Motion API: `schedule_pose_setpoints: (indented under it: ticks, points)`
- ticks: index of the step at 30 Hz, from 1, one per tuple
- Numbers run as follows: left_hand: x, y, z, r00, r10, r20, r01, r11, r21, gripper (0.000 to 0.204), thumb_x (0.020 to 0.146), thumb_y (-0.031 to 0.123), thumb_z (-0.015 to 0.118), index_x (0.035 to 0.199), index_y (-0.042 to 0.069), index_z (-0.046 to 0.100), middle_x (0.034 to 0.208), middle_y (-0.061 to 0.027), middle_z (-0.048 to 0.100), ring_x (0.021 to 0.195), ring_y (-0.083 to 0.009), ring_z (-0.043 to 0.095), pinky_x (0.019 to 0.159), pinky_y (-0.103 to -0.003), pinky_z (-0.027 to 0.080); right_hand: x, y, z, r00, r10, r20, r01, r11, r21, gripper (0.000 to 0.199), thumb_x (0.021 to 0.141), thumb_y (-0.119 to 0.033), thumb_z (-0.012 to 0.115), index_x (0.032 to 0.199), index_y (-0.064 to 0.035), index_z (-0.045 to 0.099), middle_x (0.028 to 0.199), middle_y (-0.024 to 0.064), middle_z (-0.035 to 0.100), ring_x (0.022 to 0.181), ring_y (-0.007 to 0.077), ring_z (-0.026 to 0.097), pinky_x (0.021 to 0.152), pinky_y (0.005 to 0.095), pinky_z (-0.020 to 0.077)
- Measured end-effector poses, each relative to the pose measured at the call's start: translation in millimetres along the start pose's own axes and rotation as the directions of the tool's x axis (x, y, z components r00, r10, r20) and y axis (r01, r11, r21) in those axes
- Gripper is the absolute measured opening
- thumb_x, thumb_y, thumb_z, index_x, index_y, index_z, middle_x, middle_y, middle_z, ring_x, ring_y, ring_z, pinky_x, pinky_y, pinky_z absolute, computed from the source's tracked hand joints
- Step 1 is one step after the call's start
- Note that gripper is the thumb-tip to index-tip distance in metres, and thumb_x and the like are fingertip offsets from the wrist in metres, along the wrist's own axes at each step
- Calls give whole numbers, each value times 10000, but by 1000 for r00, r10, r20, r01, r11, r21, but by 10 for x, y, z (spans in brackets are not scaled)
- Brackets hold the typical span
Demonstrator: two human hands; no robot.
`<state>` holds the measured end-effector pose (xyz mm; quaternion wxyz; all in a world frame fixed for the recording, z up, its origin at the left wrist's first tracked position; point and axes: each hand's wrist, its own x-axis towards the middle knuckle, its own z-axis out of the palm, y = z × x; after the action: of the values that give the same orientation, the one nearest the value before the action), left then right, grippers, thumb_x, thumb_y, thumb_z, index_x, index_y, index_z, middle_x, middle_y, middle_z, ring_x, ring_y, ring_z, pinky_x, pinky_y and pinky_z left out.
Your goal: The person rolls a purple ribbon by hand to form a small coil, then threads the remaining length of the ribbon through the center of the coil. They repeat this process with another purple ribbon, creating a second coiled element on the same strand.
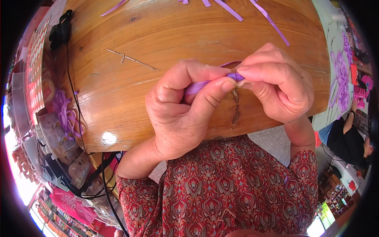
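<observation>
Left hand: the left hand (179, 114) is curled over the near edge of the table, thumb and forefinger pressed together on a purple ribbon (197, 87) that runs between them.
Right hand: the right hand (276, 85) meets it from the other side, fingertips pinched tight on the same ribbon at a small folded knot.
Ribbon: it lies between the two hands, just above the wood, one thin end trailing up behind the right fingers.
Table: a round wooden table (158, 39) with a glossy top and a dark crack near the hands.
Loose strips: more purple strips (272, 21) lie at the far edge, well apart from the hands.
Wire: a thin bent wire (132, 60) rests on the wood, up and left of the left hand.
Cable: a black cable (73, 87) runs down the left side of the table.
Clothing: a red patterned top (229, 185) fills the lower middle.
Another person: someone in black (349, 140) sits at the right rim.
</observation>
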<state>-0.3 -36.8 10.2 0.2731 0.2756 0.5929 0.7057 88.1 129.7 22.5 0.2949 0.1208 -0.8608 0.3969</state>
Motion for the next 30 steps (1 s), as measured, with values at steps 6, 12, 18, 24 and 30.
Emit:
schedule_pose_setpoints:
  ticks: [6,12,18,24,30]
  points:
    - [-19,49,-5,999,-2,46,0,1000,24,102,824,-9,652,914,9,609,732,13,534,646,-43,430,582,-183,346,-22,-45,20,1000,9,-16,-9,1000,19,192,738,20,703,910,37,621,808,141,624,643,208,583,551,275,461]
    - [11,120,-24,994,47,101,-66,979,192,107,818,-39,645,908,-2,598,716,10,529,615,-38,423,560,-174,337,-50,-71,17,999,-38,-5,37,993,-116,204,727,28,699,916,30,620,810,136,615,627,210,579,538,280,465]
    - [33,88,10,996,-74,51,67,990,128,93,835,-26,630,921,-1,605,724,12,534,629,-36,438,570,-177,355,-15,-16,-14,999,12,49,-7,996,-92,218,731,38,698,931,34,611,827,145,619,651,211,584,557,282,465]
    - [40,32,-84,993,18,121,-36,987,154,149,836,-10,633,984,0,621,749,20,503,667,-48,407,621,-194,357,-16,2,7,988,153,1,-151,976,156,195,753,65,682,931,50,604,852,148,619,692,181,572,585,264,436]
    - [77,-5,-75,974,171,146,-205,944,258,203,802,-36,655,999,8,635,755,23,470,661,-65,365,618,-190,330,-39,-8,-9,984,181,-8,-176,966,191,213,743,73,683,939,44,605,863,148,616,681,167,547,566,249,409]
